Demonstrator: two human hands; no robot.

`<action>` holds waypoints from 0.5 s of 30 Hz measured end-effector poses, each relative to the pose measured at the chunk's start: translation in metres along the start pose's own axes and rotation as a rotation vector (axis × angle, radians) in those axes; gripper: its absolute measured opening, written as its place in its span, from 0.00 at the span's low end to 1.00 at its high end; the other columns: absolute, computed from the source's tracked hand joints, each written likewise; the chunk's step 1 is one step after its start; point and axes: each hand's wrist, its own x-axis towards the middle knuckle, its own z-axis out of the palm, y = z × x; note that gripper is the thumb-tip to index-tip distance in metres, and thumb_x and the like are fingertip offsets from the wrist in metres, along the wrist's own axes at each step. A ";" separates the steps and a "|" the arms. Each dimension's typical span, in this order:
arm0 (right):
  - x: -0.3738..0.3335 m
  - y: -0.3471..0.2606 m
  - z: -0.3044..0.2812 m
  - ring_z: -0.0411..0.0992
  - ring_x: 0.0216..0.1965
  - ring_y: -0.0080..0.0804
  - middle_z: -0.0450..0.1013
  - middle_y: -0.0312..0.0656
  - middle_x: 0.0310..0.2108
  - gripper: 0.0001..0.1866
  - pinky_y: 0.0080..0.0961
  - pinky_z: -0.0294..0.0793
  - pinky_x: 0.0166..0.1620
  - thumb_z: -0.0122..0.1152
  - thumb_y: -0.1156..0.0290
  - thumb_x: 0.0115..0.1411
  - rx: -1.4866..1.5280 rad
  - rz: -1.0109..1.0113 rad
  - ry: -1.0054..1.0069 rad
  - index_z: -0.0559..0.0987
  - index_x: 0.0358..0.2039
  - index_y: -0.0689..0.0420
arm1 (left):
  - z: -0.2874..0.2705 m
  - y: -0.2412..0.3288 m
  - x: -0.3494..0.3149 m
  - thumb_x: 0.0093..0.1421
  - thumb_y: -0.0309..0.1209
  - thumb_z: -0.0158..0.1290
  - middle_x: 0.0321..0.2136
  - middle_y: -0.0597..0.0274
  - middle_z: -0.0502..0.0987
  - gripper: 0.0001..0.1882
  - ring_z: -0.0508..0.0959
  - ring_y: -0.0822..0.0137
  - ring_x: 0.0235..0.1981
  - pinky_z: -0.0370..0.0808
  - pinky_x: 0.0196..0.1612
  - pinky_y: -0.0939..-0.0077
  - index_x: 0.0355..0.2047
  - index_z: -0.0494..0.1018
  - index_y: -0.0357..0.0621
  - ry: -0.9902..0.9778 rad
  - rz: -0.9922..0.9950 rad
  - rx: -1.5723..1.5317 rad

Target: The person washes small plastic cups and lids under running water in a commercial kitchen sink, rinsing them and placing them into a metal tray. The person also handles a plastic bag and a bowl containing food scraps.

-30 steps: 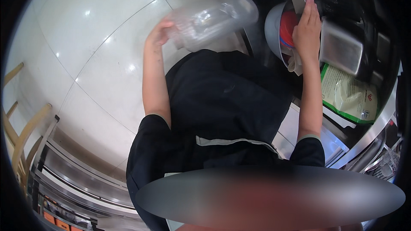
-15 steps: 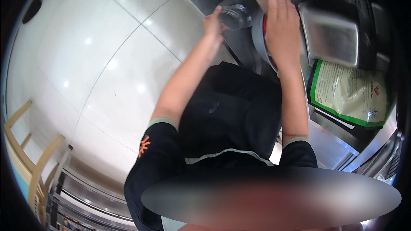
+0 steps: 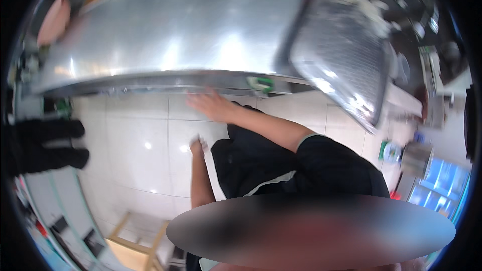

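Observation:
My right hand (image 3: 211, 105) reaches forward with its fingers spread and nothing in it, just below the front edge of a long stainless steel counter (image 3: 165, 35). My left hand (image 3: 196, 145) hangs lower, over the white tiled floor (image 3: 135, 155). It is blurred, and I cannot make out its fingers or whether it holds anything. A small green object (image 3: 261, 84) sits on the counter's edge to the right of my right hand. My dark clothing fills the middle of the view.
A large ribbed metal tray (image 3: 346, 55) lies tilted at the counter's right end. A black shape (image 3: 45, 145) is at the left rim. A wooden frame (image 3: 140, 236) stands on the floor at the bottom. Cluttered shelves and a blue-lit cabinet (image 3: 442, 185) are at right.
The view has swung round sharply. The clear plastic container and the pot that my hands were at are out of sight. My right hand now reaches toward a steel counter edge and my left hand hangs low.

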 end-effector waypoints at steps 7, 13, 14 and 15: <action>-0.275 0.002 -0.251 0.66 0.45 0.43 0.71 0.44 0.37 0.15 0.41 0.64 0.46 0.55 0.65 0.46 0.639 0.439 -0.487 0.75 0.36 0.53 | -0.140 -0.056 -0.302 0.54 0.47 0.47 0.16 0.59 0.66 0.19 0.71 0.62 0.15 0.69 0.14 0.71 0.35 0.65 0.44 -0.301 -0.679 0.436; -0.458 0.078 -0.383 0.72 0.29 0.37 0.73 0.44 0.29 0.08 0.28 0.70 0.35 0.52 0.71 0.52 0.743 0.996 -0.342 0.76 0.31 0.59 | -0.063 0.038 -0.405 0.54 0.50 0.46 0.21 0.54 0.68 0.24 0.72 0.60 0.16 0.69 0.14 0.70 0.39 0.64 0.43 -0.281 -0.417 0.790; -0.479 0.092 -0.393 0.72 0.29 0.33 0.74 0.42 0.29 0.07 0.26 0.70 0.34 0.52 0.72 0.53 0.712 1.076 -0.349 0.76 0.31 0.59 | -0.044 0.046 -0.413 0.54 0.51 0.46 0.21 0.53 0.68 0.25 0.72 0.60 0.16 0.69 0.14 0.70 0.40 0.64 0.42 -0.265 -0.388 0.809; -0.491 0.104 -0.403 0.72 0.29 0.30 0.74 0.41 0.28 0.07 0.24 0.70 0.34 0.52 0.72 0.53 0.925 1.148 -0.212 0.76 0.31 0.59 | -0.021 0.052 -0.421 0.54 0.52 0.46 0.22 0.52 0.68 0.26 0.73 0.60 0.17 0.69 0.14 0.70 0.40 0.64 0.42 -0.249 -0.367 0.828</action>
